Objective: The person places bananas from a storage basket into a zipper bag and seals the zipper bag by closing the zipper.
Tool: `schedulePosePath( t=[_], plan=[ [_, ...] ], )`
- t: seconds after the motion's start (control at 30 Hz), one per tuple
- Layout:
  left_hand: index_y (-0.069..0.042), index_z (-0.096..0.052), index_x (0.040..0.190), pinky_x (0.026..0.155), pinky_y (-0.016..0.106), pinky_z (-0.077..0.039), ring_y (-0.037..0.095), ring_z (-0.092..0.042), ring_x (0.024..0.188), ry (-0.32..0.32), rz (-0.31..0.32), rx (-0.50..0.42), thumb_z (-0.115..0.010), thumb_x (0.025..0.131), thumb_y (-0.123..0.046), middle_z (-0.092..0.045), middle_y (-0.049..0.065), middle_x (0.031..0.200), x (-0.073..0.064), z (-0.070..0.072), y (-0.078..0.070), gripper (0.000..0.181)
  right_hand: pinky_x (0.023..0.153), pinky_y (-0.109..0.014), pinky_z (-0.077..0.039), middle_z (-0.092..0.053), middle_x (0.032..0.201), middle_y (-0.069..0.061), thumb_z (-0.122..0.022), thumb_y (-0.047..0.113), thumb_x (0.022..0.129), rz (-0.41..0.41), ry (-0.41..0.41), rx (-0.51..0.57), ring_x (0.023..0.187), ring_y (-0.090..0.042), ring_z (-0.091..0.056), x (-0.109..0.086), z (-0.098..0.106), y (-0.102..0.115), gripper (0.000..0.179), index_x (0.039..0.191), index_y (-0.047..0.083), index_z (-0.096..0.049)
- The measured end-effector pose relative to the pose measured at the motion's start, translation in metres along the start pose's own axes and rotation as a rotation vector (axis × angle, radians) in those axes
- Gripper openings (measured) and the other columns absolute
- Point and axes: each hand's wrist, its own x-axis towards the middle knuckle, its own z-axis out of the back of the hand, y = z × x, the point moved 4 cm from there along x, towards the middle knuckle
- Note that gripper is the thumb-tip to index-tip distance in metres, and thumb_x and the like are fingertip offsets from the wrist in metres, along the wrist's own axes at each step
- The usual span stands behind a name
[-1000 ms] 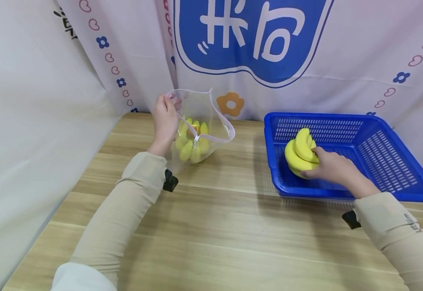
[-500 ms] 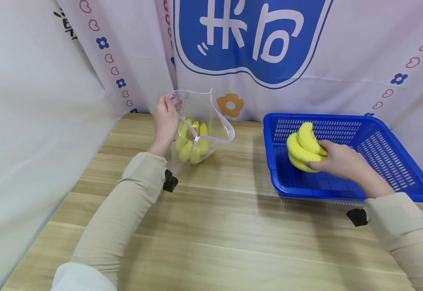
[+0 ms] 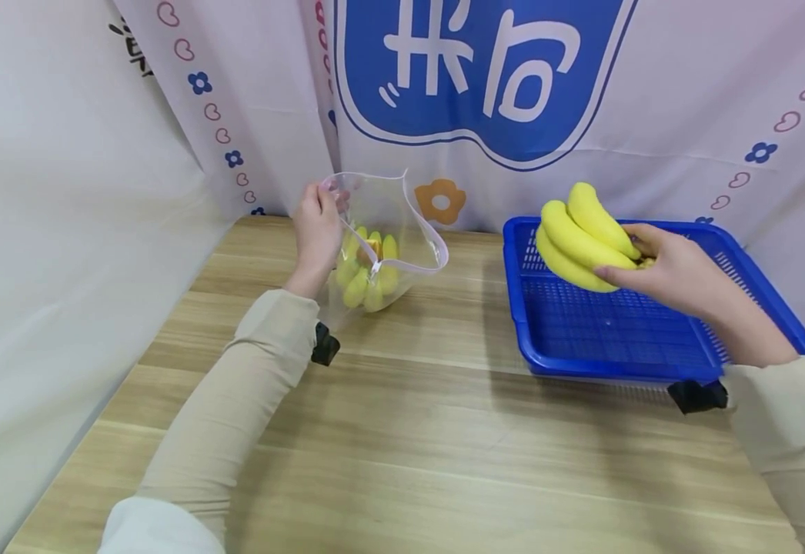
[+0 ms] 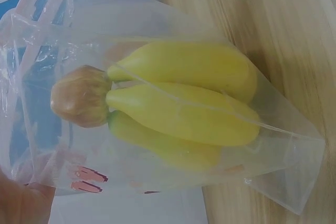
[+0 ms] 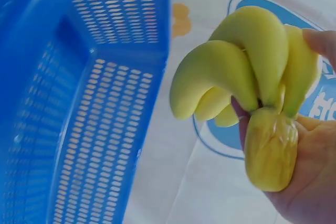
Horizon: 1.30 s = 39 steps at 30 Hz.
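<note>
My left hand (image 3: 318, 238) pinches the rim of a clear zip bag (image 3: 402, 208), whose mouth gapes toward the right. Inside the bag sits a bunch of yellow bananas (image 4: 184, 111) with a brown stem end, resting low near the table. Over on the right, my right hand (image 3: 686, 281) grips a second banana bunch (image 3: 582, 235) by its stem end, raised above the blue basket (image 3: 530, 358). In the right wrist view this bunch (image 5: 236, 61) fans out from its thick stem, with the thumb on one banana. Some of the right fingers are hidden behind the bunch.
The plastic basket has perforated walls and stands at the table's back right. A wooden table (image 3: 402, 431) lies under everything. Behind it hangs a printed white cloth (image 3: 271, 100) with a blue emblem.
My right hand has lifted the banana bunch up out of the basket, tilting it. The left hand and the bag have stayed in place.
</note>
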Motion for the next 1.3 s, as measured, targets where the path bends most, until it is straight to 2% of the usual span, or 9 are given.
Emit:
schedulePosePath(
  t=[0.1, 0.17, 0.3, 0.37, 0.5, 0.77, 0.93, 1.1, 1.3],
  plan=[
    [-0.001, -0.049, 0.127, 0.098, 0.029, -0.052, 0.026, -0.062, 0.116, 0.008, 0.001, 0.0, -0.03, 0.105, -0.022, -0.062, 0.018, 0.126, 0.001, -0.001, 0.001, 0.037, 0.075, -0.029, -0.041, -0.056, 0.12, -0.02, -0.062, 0.05, 0.088, 0.014, -0.008, 0.067, 0.098, -0.027, -0.05, 0.001, 0.004, 0.008, 0.077, 0.145, 0.004, -0.037],
    [-0.001, -0.049, 0.128, 0.099, 0.029, -0.052, 0.027, -0.062, 0.116, 0.016, -0.002, 0.002, -0.029, 0.105, -0.022, -0.062, 0.018, 0.127, 0.001, -0.001, 0.002, 0.037, 0.077, -0.023, -0.043, -0.057, 0.125, -0.017, -0.062, 0.047, 0.089, 0.033, -0.002, 0.13, 0.099, -0.019, -0.052, 0.001, 0.005, 0.015, 0.074, 0.146, 0.009, -0.036],
    [0.0, -0.048, 0.129, 0.098, 0.03, -0.052, 0.027, -0.062, 0.117, 0.026, -0.006, 0.001, -0.028, 0.105, -0.021, -0.061, 0.019, 0.128, 0.0, -0.002, 0.002, 0.037, 0.076, -0.008, -0.043, -0.057, 0.13, -0.012, -0.063, 0.041, 0.09, 0.077, 0.031, 0.246, 0.094, -0.002, -0.055, 0.002, 0.006, 0.032, 0.069, 0.148, 0.016, -0.034],
    [0.0, -0.048, 0.129, 0.098, 0.031, -0.052, 0.027, -0.062, 0.116, 0.028, -0.007, -0.006, -0.029, 0.105, -0.021, -0.061, 0.019, 0.128, -0.001, -0.002, 0.002, 0.037, 0.076, -0.007, -0.045, -0.056, 0.132, -0.012, -0.063, 0.037, 0.091, 0.104, 0.053, 0.297, 0.094, 0.001, -0.056, 0.004, 0.006, 0.043, 0.068, 0.149, 0.018, -0.033],
    [0.001, -0.048, 0.129, 0.098, 0.032, -0.052, 0.027, -0.061, 0.118, 0.033, -0.008, -0.029, -0.029, 0.105, -0.023, -0.06, 0.02, 0.128, 0.0, -0.003, 0.004, 0.038, 0.078, -0.009, -0.049, -0.057, 0.132, -0.012, -0.064, 0.032, 0.091, 0.16, 0.092, 0.361, 0.098, -0.002, -0.058, 0.009, 0.004, 0.063, 0.066, 0.148, 0.018, -0.034],
    [0.002, -0.048, 0.129, 0.1, 0.028, -0.051, 0.027, -0.061, 0.118, 0.038, -0.024, -0.021, -0.028, 0.106, -0.023, -0.06, 0.021, 0.128, 0.0, -0.001, 0.007, 0.039, 0.08, -0.014, -0.051, -0.064, 0.117, -0.007, -0.063, 0.027, 0.091, 0.28, 0.15, 0.413, 0.095, -0.011, -0.062, 0.018, 0.0, 0.097, 0.055, 0.141, 0.014, -0.044],
    [0.002, -0.048, 0.128, 0.099, 0.029, -0.051, 0.027, -0.062, 0.117, 0.043, -0.023, -0.027, -0.028, 0.106, -0.022, -0.061, 0.022, 0.127, -0.001, -0.002, 0.006, 0.039, 0.081, -0.019, -0.051, -0.064, 0.109, -0.003, -0.056, 0.03, 0.093, 0.326, 0.195, 0.458, 0.094, -0.016, -0.061, 0.022, -0.003, 0.108, 0.048, 0.137, 0.013, -0.048],
    [0.002, -0.049, 0.128, 0.098, 0.03, -0.052, 0.029, -0.062, 0.116, 0.046, -0.032, -0.037, -0.029, 0.105, -0.021, -0.062, 0.022, 0.126, -0.001, -0.005, 0.005, 0.038, 0.079, -0.025, -0.051, -0.061, 0.103, -0.004, -0.052, 0.031, 0.093, 0.352, 0.24, 0.481, 0.091, -0.021, -0.057, 0.032, -0.01, 0.116, 0.046, 0.135, 0.012, -0.05],
    [0.004, -0.049, 0.126, 0.097, 0.034, -0.053, 0.031, -0.063, 0.115, 0.067, -0.073, -0.033, -0.029, 0.106, -0.02, -0.062, 0.023, 0.124, -0.002, -0.007, 0.001, 0.038, 0.082, -0.027, -0.051, -0.06, 0.108, -0.008, -0.052, 0.031, 0.092, 0.368, 0.319, 0.504, 0.094, -0.021, -0.057, 0.047, -0.024, 0.124, 0.049, 0.138, 0.012, -0.048]
  ],
)
